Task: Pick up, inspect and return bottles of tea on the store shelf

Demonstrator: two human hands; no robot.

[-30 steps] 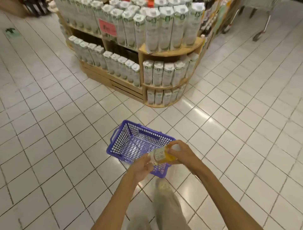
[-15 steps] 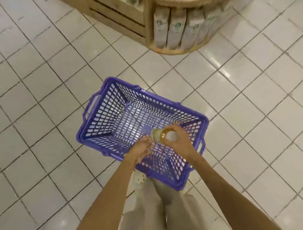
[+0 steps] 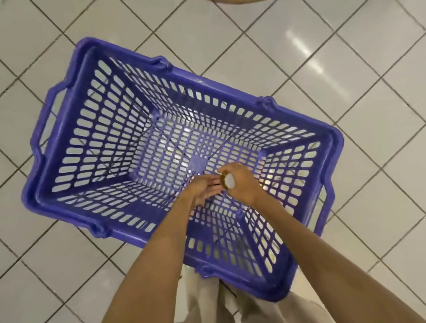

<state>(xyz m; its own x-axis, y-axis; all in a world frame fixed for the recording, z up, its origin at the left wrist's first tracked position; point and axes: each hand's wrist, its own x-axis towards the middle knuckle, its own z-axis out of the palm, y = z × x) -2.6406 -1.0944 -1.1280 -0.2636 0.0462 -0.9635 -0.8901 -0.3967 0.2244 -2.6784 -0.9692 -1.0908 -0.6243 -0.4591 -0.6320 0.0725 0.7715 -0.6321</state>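
Note:
A tea bottle (image 3: 228, 181) with amber liquid and a white cap stands almost end-on to the camera, so only its cap and a sliver of its body show. My right hand (image 3: 242, 184) grips it near the top, deep inside the purple plastic basket (image 3: 57, 129). My left hand (image 3: 204, 190) sits just left of the bottle with its fingers relaxed, touching or nearly touching the bottle's side; I cannot tell which. Both hands are low, close to the basket's bottom. The store shelf is out of view.
The basket rests on a white tiled floor (image 3: 345, 69). A strip of a wooden display base (image 3: 232, 1) shows at the top edge. My light trousers (image 3: 207, 299) are visible below the basket's near rim.
The camera has tilted down and moved closer, so the shelf display has left the view. Both hands have lowered the bottle from above the basket's rim deep into the basket.

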